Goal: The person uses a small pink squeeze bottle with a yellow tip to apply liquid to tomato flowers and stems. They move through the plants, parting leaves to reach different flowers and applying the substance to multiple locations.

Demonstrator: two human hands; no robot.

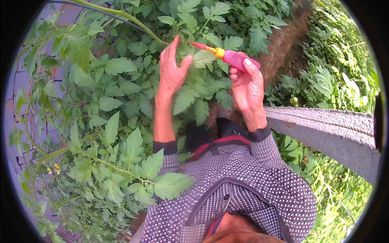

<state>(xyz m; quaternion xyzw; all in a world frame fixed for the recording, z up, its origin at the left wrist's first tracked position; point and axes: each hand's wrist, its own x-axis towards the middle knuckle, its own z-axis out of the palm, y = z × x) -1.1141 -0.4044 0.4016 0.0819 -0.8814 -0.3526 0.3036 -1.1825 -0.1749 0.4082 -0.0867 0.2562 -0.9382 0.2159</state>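
Observation:
My right hand [247, 82] is closed around a pink plastic squeeze bottle [240, 61] with a yellow collar. Its red pointed nozzle [199, 46] points left, towards my other hand. My left hand [175, 65] is raised among the tomato leaves [202, 59], fingers up and thumb apart; foliage lies between thumb and fingers, and whether it touches any cannot be told. A thick green tomato stem [133, 19] runs down from the upper left to just behind the left fingertips.
A rough concrete post [322, 127] with a rope [334, 121] along it slants out at the right. Leafy tomato plants surround me. Green tomatoes [293, 100] hang near the post. Bluish paving [22, 80] shows at the far left, bare soil [273, 45] at the upper right.

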